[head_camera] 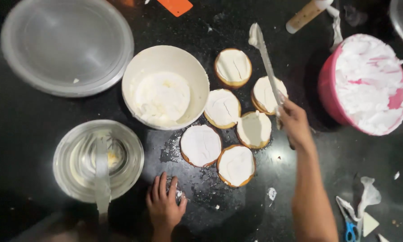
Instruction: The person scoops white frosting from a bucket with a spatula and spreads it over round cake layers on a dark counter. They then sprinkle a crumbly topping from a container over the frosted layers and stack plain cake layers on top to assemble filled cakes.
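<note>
Several small round cakes (222, 107) topped with white cream lie together on the black counter (26, 134). My right hand (293, 122) grips a long palette knife (265, 58) whose blade points away from me over the far cakes, a dab of cream at its tip. My left hand (164, 206) rests flat on the counter, fingers apart, just below the nearest cake (201, 145). A white bowl (165, 87) with cream in it stands left of the cakes.
A pink bowl (329, 92) piled with white cream stands at the right. A glass bowl (98, 159) with a spatula (102, 177) across it sits at lower left, a clear lid (67, 47) at upper left. Blue-handled scissors (349, 224) and a piping bag lie at lower right.
</note>
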